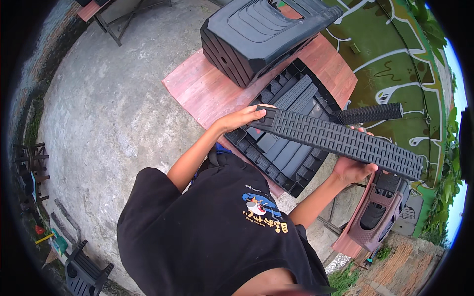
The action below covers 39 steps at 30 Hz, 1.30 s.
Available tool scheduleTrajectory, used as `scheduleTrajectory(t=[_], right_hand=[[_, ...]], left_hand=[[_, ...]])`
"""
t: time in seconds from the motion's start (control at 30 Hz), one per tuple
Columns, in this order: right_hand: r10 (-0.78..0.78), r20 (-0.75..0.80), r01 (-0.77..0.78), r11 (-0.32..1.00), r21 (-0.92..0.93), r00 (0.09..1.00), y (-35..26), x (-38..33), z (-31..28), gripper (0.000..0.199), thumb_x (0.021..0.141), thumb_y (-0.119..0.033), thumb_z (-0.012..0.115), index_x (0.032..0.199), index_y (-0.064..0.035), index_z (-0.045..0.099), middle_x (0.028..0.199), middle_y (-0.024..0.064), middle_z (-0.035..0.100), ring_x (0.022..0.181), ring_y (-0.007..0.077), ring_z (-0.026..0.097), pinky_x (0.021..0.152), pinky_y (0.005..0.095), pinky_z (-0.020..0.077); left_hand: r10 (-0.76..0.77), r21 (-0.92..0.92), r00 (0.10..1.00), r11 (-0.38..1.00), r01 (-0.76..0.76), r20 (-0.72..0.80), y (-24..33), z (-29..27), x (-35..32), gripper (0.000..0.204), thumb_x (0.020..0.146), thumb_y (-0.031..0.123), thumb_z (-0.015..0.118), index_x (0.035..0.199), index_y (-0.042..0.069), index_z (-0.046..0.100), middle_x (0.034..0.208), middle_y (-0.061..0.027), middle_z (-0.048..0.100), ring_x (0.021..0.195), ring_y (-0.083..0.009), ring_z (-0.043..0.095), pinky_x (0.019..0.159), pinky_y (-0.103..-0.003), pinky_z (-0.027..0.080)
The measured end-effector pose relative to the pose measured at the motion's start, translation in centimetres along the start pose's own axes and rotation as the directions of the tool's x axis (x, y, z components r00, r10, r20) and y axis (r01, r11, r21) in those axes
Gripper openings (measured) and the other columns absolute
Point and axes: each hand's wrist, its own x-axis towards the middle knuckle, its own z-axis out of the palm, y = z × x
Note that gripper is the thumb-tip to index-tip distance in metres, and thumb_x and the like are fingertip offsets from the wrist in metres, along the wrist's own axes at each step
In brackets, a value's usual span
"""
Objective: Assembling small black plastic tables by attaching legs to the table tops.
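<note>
A long black plastic piece [340, 138] with a woven, rattan-like pattern, perhaps a furniture leg, lies slantwise across both my hands. My left hand [242, 119] grips its plain left end, thumb on top. Near the right end, my right hand [354, 168] supports it from below, fingers showing over the far edge and thumb along the near one. Beneath it rests a black plastic shell [291, 183] with ribbed sides, holding several dark slats and woven-pattern strips [298, 93]. Another woven-pattern piece [373, 113] sticks out from the shell's right side.
The shell lies on a reddish wood-look table [190, 81]. Behind it, a large dark plastic chair [247, 42] lies on the tabletop. A brown plastic basket-like item [377, 212] stands at right on another reddish surface. Dark plastic furniture [84, 271] sits on the concrete floor [108, 113] at lower left.
</note>
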Motion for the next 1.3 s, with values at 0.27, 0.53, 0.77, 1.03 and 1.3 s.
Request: scheduleTrajectory(t=[0.27,0.53,0.77,1.03,1.3], right_hand=[[0.043,0.068,-0.035,0.993,-0.113,0.997,6.0,-4.8,5.6,0.081,0.077,-0.037,0.081,0.138,-0.0077,0.036,0.117,0.0151,0.051,0.104,0.0347,0.061,0.094,0.0495,0.0550],[-0.034,0.039,0.046,0.932,-0.360,0.999,10.4,-9.2,7.0,0.071,0.076,-0.026,0.075,0.131,-0.0006,0.037,0.116,0.0178,0.051,0.099,0.0311,0.061,0.093,0.0502,0.0570],[-0.087,0.240,0.202,0.835,-0.511,0.967,9.9,-9.0,7.4,0.074,0.078,-0.031,0.077,0.130,0.0001,0.035,0.111,0.0158,0.050,0.092,0.0303,0.061,0.090,0.0512,0.0585],[-0.039,0.352,0.189,0.895,-0.403,0.935,6.7,-2.5,4.7,0.088,0.071,-0.032,0.087,0.136,-0.0016,0.037,0.127,0.0117,0.043,0.116,0.0279,0.051,0.106,0.0550,0.0466],[0.052,0.702,0.064,0.988,-0.138,0.710,4.7,2.7,8.5,0.076,0.061,-0.016,0.086,0.130,0.0059,0.060,0.129,0.0147,0.061,0.110,0.0202,0.062,0.093,0.0323,0.0491]], left_hand=[[-0.387,-0.139,0.890,0.921,0.363,-0.240,-4.5,-2.1,-4.8,0.060,0.104,0.046,0.053,0.153,0.014,0.039,0.142,-0.0131,0.051,0.129,-0.0258,0.052,0.099,-0.042,0.050],[-0.052,0.411,0.815,0.844,0.345,-0.577,-8.5,-6.4,-6.4,0.044,0.099,0.016,0.059,0.141,0.007,0.051,0.127,-0.0139,0.064,0.110,-0.0225,0.063,0.095,-0.035,0.050],[0.017,0.518,0.843,0.796,0.313,-0.537,-8.9,-8.5,-6.5,0.041,0.098,0.014,0.060,0.137,0.006,0.054,0.125,-0.0148,0.065,0.113,-0.0242,0.063,0.097,-0.035,0.049],[0.109,0.424,0.893,0.900,0.098,-0.437,-2.9,-6.0,-5.1,0.045,0.097,0.019,0.064,0.139,0.007,0.054,0.127,-0.0124,0.064,0.118,-0.0232,0.061,0.098,-0.037,0.048],[0.214,0.417,0.974,0.881,-0.222,0.067,5.9,0.9,-1.9,0.108,0.070,0.027,0.093,0.155,0.005,0.031,0.145,-0.0141,0.052,0.137,-0.0261,0.047,0.115,-0.043,0.032]])
